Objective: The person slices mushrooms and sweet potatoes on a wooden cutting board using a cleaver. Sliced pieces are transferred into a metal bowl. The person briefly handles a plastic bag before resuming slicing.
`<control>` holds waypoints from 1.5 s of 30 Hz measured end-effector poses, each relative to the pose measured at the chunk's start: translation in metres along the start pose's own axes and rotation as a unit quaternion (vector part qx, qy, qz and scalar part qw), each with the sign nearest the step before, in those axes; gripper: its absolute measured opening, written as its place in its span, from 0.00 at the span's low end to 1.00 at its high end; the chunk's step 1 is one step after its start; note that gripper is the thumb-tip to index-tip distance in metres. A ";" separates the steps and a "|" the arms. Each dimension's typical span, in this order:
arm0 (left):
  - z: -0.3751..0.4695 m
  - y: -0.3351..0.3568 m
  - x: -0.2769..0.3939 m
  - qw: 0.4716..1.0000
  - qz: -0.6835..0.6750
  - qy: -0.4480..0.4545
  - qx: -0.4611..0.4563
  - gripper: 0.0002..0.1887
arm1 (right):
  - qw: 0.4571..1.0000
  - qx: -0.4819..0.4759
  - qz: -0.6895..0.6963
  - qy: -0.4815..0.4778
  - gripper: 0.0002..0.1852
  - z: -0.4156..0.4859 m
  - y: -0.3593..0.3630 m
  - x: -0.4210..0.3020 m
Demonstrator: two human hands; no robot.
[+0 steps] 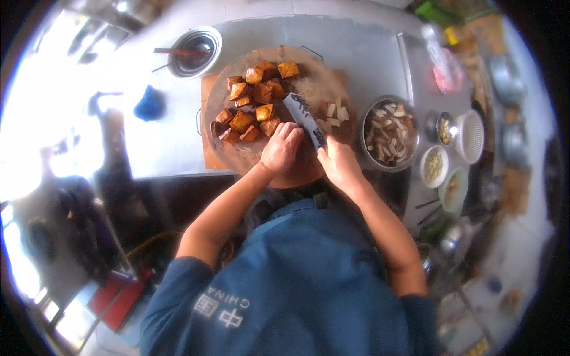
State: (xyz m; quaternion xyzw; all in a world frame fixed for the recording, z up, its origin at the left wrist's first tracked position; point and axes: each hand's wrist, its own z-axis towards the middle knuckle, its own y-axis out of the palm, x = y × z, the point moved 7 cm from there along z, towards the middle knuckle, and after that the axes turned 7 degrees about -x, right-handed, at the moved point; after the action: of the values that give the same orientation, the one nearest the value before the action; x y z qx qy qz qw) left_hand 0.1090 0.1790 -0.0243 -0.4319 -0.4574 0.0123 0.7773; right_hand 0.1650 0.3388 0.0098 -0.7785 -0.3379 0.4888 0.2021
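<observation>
On a round wooden chopping board (307, 84) lie several glossy brown chunks of food (262, 93), grouped at the left and top. My right hand (342, 167) grips the handle end of a cleaver (303, 116), whose dark-marked blade slants up and left over the board. My left hand (283, 147) rests on the board just left of the blade, fingers curled over; whether something lies beneath them is hidden. A few pale pieces (337, 114) sit on the board's right side.
A metal bowl of sliced pale pieces (389, 133) stands right of the board, with smaller bowls (434, 167) beyond. At the upper left are a white bowl of dark liquid (196, 51) with a brush or stick across it, and a blue cloth (149, 104).
</observation>
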 end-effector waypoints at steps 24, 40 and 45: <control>-0.008 0.000 -0.001 0.999 0.033 0.016 -0.022 0.15 | 1.000 0.005 -0.006 -0.001 0.15 -0.005 0.003 -0.002; 0.005 -0.093 -0.012 0.971 0.166 -0.127 0.116 0.15 | 0.999 0.003 0.044 -0.011 0.15 -0.031 0.009 0.013; 0.020 -0.091 -0.030 0.970 0.165 -0.180 0.016 0.17 | 0.999 -0.010 -0.033 0.012 0.15 -0.033 0.014 0.021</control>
State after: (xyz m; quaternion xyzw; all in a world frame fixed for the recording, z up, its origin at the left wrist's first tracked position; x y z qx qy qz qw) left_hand 0.0431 0.1223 0.0208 -0.4791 -0.5117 0.2251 0.6767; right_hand 0.2050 0.3443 0.0021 -0.7745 -0.3661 0.4693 0.2140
